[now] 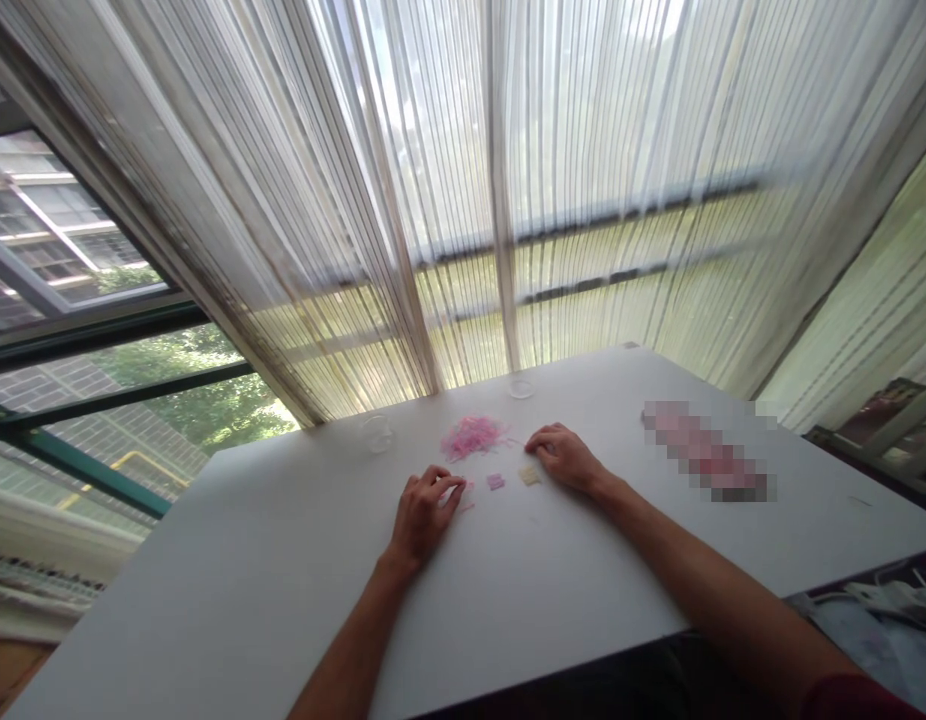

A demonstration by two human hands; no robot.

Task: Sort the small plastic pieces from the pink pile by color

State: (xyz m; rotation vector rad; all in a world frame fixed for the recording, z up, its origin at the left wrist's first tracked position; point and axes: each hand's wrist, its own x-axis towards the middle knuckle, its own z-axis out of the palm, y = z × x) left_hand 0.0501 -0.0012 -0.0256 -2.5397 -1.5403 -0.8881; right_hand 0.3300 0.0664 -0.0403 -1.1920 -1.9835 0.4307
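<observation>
Left hand [425,515]: near the middle of the white table [508,610], fingers [442,488] curled close together; any pinch cannot be told. A few pink scraps [467,497] lie just beside the fingertips.
Right hand [564,458]: resting on the surface, fingers [544,438] together, just beside a pale yellow square [529,476].
Between hands: small pink square [495,482]; pile of pink shreds [472,437] just beyond.
Toward far edge: clear round container [377,433], second clear round container [520,388].
Right side: pixelated strip [703,450], too blurred to identify.
</observation>
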